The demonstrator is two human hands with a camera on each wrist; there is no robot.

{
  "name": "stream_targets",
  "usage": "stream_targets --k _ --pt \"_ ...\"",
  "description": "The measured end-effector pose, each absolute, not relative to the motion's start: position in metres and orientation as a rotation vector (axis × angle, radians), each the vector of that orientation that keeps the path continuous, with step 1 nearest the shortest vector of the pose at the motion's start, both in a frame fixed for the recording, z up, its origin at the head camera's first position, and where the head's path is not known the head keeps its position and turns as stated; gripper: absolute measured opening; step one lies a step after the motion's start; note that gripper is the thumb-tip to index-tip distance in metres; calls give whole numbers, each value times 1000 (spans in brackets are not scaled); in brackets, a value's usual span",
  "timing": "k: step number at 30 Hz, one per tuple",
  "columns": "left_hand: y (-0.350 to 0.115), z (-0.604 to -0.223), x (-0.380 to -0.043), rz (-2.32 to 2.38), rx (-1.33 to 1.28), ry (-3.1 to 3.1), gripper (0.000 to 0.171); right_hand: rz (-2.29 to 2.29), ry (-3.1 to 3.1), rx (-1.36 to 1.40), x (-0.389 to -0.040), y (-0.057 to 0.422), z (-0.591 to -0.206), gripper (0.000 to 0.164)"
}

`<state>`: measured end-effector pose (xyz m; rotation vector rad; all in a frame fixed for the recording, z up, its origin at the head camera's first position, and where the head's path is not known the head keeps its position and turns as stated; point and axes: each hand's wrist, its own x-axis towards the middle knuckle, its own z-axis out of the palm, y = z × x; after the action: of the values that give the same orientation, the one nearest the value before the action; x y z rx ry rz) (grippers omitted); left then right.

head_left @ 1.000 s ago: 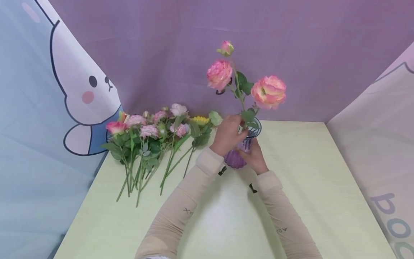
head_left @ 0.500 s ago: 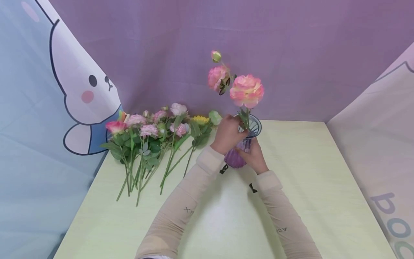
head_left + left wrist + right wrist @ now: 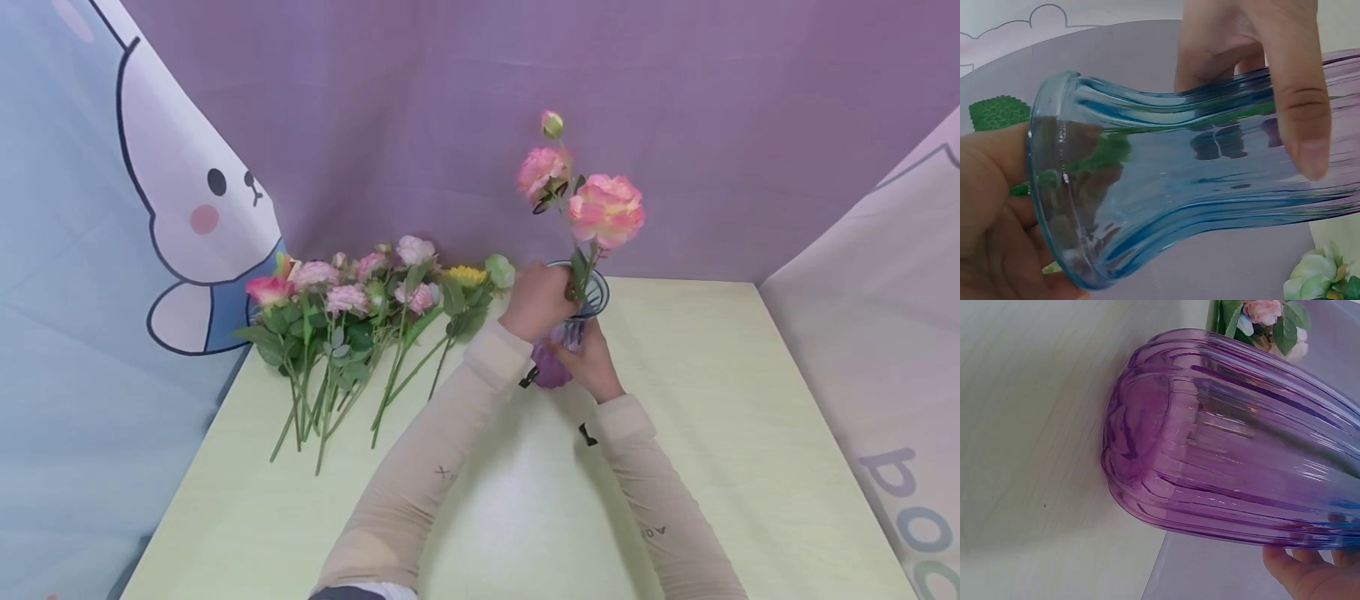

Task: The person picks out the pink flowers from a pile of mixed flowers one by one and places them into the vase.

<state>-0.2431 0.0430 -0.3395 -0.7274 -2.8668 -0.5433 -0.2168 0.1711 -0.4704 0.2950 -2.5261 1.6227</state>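
A ribbed glass vase (image 3: pixel 553 367), purple below and blue at its flared rim, stands on the table. My right hand (image 3: pixel 596 362) grips it around the middle, thumb in front; in the left wrist view that hand's thumb (image 3: pixel 1302 119) lies across the glass. Up from the mouth rises a pink artificial flower stem (image 3: pixel 606 211) with two full blooms and a bud. At the rim, my left hand (image 3: pixel 536 300) holds the stem by its lower leaves, its fingertips partly hidden. A green leaf (image 3: pixel 999 114) shows beside that hand. Through the blue glass, green stem parts are visible.
Several artificial flowers (image 3: pixel 347 300), pink, white and yellow, lie in a row on the left of the pale table (image 3: pixel 712 433), stems pointing forward. A purple cloth (image 3: pixel 675 100) hangs behind the table. Printed cloths (image 3: pixel 75 292) hang at both sides.
The flower stem has turned and swung, its blooms moving left and then back right, and its leaves now sit lower at the rim. My left hand shifted slightly right; the right hand stayed put.
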Motion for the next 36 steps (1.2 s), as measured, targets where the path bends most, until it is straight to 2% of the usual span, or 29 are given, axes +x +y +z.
stream_targets --k 12,20,36 --pt "47 -330 -247 -443 -669 -3062 13 1670 -2488 307 -214 169 -467 88" --pt "47 -329 -247 -533 -703 -3075 12 1707 -2480 323 -196 160 -435 84" --pt "42 -326 -239 -506 -729 -3049 9 1697 -2491 304 -196 158 -433 85"
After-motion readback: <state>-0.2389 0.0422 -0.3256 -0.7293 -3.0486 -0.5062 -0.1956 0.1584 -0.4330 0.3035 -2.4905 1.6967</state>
